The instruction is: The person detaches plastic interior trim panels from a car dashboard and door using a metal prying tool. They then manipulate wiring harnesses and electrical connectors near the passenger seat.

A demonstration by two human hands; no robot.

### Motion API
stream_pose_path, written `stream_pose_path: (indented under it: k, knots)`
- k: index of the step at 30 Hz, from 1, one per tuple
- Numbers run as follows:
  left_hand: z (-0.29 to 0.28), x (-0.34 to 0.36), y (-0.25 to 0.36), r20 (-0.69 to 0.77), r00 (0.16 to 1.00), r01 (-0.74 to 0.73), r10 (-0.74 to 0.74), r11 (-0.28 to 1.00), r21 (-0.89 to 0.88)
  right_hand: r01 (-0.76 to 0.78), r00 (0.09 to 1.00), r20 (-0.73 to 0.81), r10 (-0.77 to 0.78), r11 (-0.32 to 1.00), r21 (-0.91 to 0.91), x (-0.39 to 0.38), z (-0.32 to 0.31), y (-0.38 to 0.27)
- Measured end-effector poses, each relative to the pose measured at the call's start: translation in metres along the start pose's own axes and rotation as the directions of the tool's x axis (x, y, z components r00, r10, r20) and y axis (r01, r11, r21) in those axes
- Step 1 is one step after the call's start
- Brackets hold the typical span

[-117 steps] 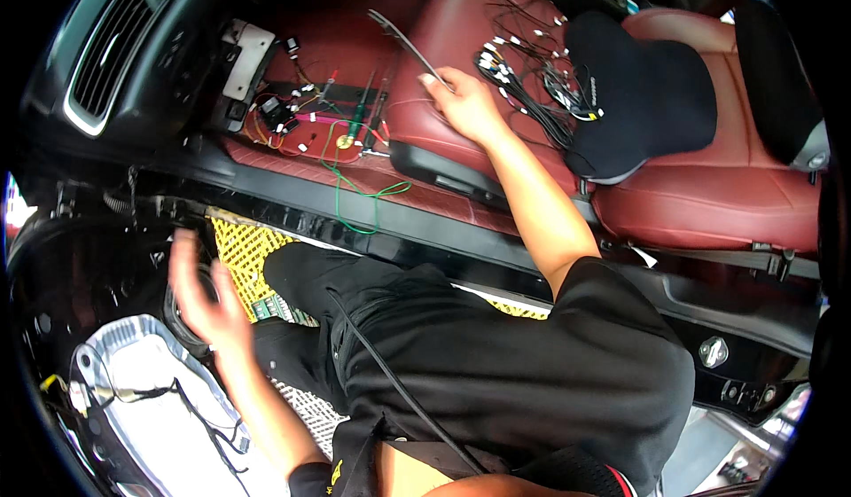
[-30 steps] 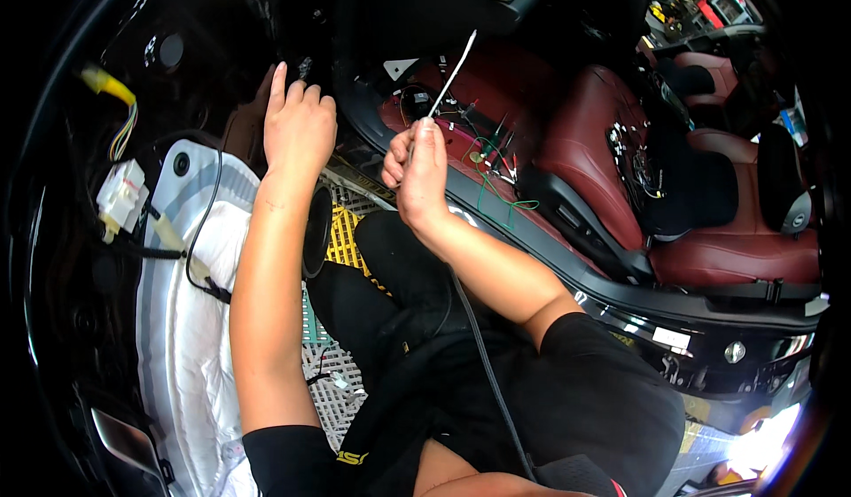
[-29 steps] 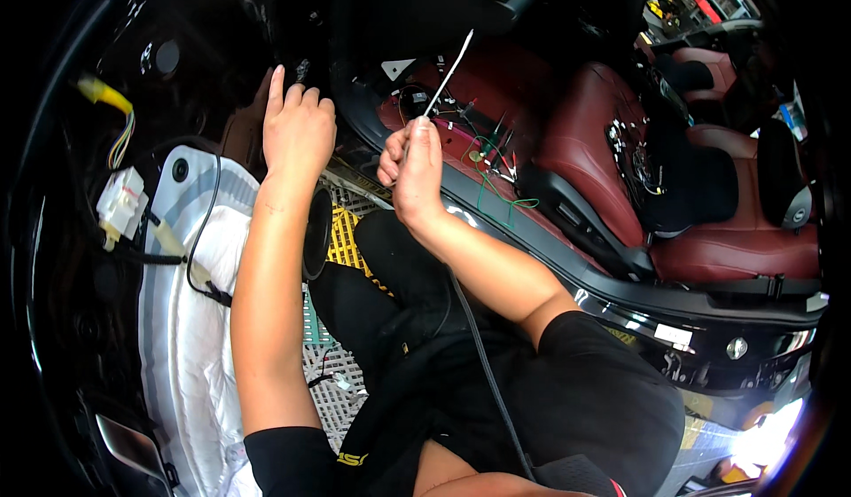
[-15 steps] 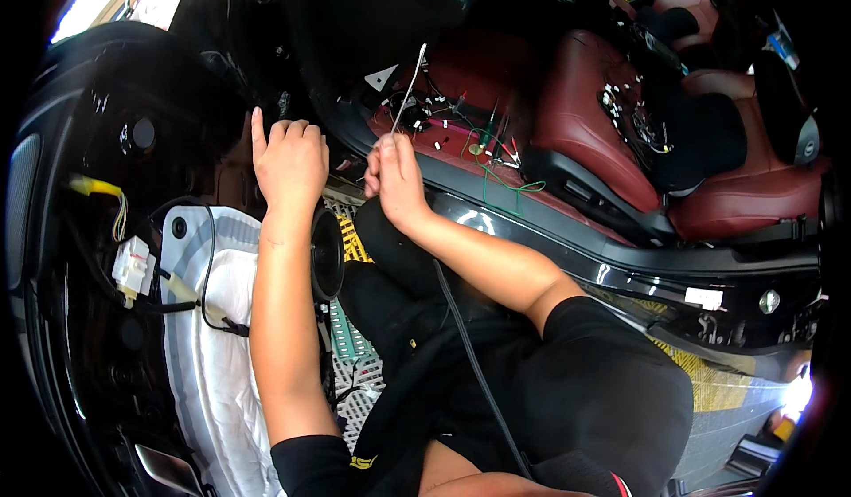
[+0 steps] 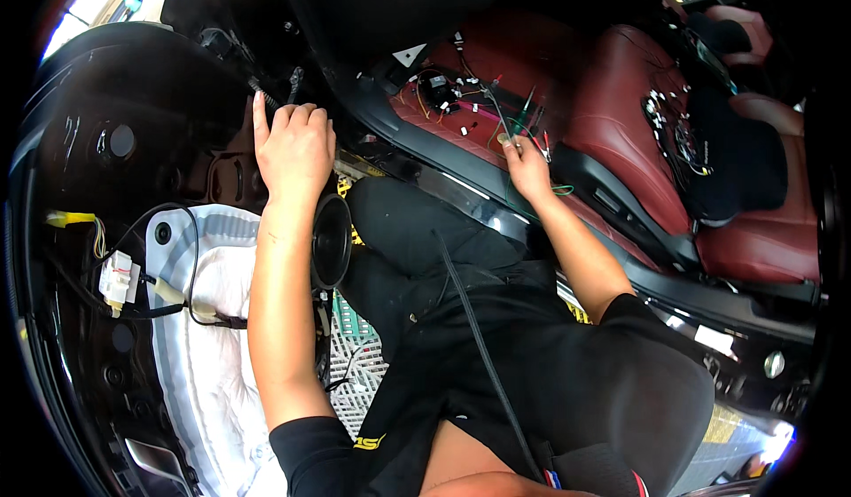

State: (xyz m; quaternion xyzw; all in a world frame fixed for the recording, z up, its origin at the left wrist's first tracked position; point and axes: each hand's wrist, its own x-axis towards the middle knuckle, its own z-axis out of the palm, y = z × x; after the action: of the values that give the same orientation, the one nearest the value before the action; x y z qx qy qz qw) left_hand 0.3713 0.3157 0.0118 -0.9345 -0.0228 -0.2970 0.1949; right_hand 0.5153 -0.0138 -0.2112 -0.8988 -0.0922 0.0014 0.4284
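Left hand is draped over the door edge, probably for balance, can't tell if it's gripping. Right hand pinches a thin grey rod above the red footwell floor, likely leaving its tip free.

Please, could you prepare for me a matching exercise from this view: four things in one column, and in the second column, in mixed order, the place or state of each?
Things
1. left hand
2. right hand
3. bundle of dark cables
4. white connector block

Places and states
A. lying on the red seat
B. gripping a thin rod
C. just below the yellow connector in the picture
D. back turned up, index finger stretched out

Right pairs: 1-D, 2-B, 3-A, 4-C
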Motion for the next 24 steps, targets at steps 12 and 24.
stream_pose_path:
  k: [12, 24]
  knots:
    - [0.028, 0.043, 0.063, 0.213, 0.837, 0.483, -0.504, 0.498, -0.720, 0.145, 0.989, -0.036, -0.143, 0.988, 0.054, 0.012, 0.023, 0.024]
    - [0.131, 0.100, 0.058, 0.925, 0.239, -0.155, -0.294, -0.952, -0.262, 0.175, 0.984, 0.009, -0.176, 0.983, 0.059, 0.017, 0.026, 0.028]
